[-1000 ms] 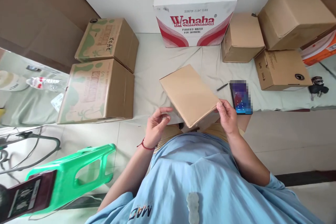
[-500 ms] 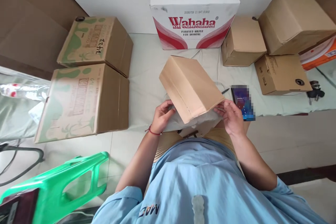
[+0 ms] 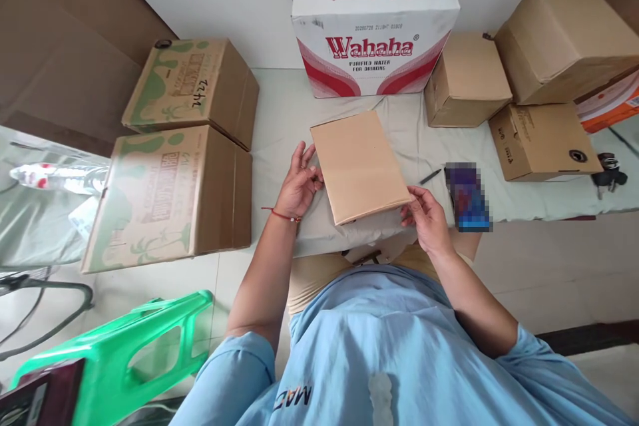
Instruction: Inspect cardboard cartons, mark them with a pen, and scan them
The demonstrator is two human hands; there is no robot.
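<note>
In the middle of the cloth-covered table is a plain brown cardboard box [image 3: 362,166], with one broad face turned up. My left hand [image 3: 299,183] is at the box's left side, palm up and fingers apart; the fingertips come close to the edge, and I cannot tell whether they touch. At the near right corner, my right hand [image 3: 424,213] has its thumb and curled fingers on the box. The underside of the box is hidden. A black pen [image 3: 430,176] and a phone with a blurred screen [image 3: 468,196] lie to the right.
Two printed cartons [image 3: 144,193] stand on the left. A white and red water carton [image 3: 374,46] is at the back. Several brown boxes [image 3: 469,80] and a bunch of keys [image 3: 610,173] are on the right. A green plastic stool [image 3: 120,346] stands at lower left.
The box has turned from a tilted pose to a flatter one, its broad face up. My left hand has moved away along its left side and opened; my right hand stays at the near right corner.
</note>
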